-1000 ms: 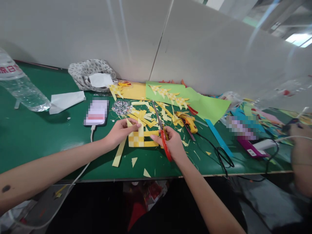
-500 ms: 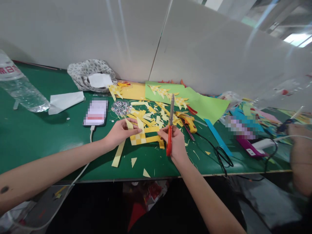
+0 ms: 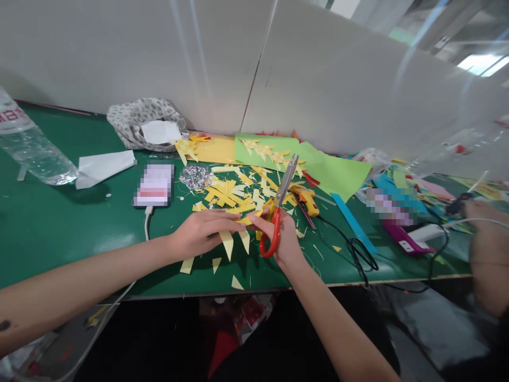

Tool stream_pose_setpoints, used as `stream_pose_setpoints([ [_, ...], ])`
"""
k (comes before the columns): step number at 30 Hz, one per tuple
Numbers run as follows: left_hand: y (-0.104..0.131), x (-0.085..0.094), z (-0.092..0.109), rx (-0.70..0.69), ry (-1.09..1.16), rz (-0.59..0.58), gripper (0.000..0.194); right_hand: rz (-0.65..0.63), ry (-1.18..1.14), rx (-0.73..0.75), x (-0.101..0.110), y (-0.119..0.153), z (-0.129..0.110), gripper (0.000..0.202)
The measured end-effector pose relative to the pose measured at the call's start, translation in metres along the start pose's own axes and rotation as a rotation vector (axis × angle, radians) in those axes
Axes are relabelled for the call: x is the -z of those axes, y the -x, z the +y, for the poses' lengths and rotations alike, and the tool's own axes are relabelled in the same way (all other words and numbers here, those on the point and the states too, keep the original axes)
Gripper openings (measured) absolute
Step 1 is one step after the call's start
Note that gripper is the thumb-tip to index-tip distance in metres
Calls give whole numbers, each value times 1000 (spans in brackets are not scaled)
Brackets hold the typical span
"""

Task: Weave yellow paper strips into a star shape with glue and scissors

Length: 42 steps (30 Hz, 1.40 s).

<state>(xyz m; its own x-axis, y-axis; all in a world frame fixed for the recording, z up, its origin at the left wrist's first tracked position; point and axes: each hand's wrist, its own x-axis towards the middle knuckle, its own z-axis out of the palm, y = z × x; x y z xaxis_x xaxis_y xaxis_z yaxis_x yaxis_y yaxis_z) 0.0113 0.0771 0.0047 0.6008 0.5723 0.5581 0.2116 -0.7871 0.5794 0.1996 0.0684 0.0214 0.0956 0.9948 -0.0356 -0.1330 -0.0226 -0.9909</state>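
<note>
Between my two hands is a woven piece of yellow paper strips (image 3: 226, 244), turned so that two pale pointed ends hang down toward me. My left hand (image 3: 204, 231) pinches its left part between thumb and fingers. In my right hand (image 3: 284, 236) are red-handled scissors (image 3: 270, 246), blades pointing up and away; the same hand's fingertips touch the paper's right end. Yellow paper scraps (image 3: 226, 193) lie in a heap just behind my hands. A pale strip (image 3: 186, 265) and small paper triangles (image 3: 237, 282) rest near the table's front edge.
A phone (image 3: 155, 183) on a cable lies left, near a water bottle (image 3: 40, 148). Behind are a dish of small beads (image 3: 196, 176) and green paper (image 3: 338, 172) bearing woven yellow fish shapes. A yellow glue gun (image 3: 306, 199) with a black cord lies right. Another person's hand (image 3: 487, 225) is far right.
The woven paper has been flipped, its pointed ends swinging from upward to downward. The scissors in my right hand have tilted to the right.
</note>
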Motion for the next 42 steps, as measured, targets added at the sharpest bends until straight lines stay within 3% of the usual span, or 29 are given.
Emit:
stream_pose_setpoints([
  [3,-1,2,3,-32,16,-84,33,66,-5,38,5,-4,4,40],
  [7,-3,5,7,-11,75,-54,24,175,-8,62,9,-7,4,39],
  [13,-2,8,9,12,164,-43,27,229,-20,123,12,-7,0,37],
  [18,-6,5,6,309,178,247,16,138,-41,116,13,-5,-6,37],
  [20,-9,4,3,381,256,308,26,58,-54,81,13,-4,-6,37],
  [22,-10,3,2,432,362,264,40,-16,-62,54,12,-3,-4,37],
  [24,-9,1,1,500,448,145,46,-71,-63,40,12,-2,-2,36],
  [28,-6,-4,0,564,533,-37,32,-120,-74,14,9,0,0,35],
  [31,-6,-6,-3,583,590,37,25,-104,-67,16,6,0,-2,34],
  [36,-10,-5,-6,667,733,214,29,-117,24,-14,1,4,-6,41],
  [42,-10,-6,-4,684,740,195,26,-105,180,25,-2,7,-2,43],
])
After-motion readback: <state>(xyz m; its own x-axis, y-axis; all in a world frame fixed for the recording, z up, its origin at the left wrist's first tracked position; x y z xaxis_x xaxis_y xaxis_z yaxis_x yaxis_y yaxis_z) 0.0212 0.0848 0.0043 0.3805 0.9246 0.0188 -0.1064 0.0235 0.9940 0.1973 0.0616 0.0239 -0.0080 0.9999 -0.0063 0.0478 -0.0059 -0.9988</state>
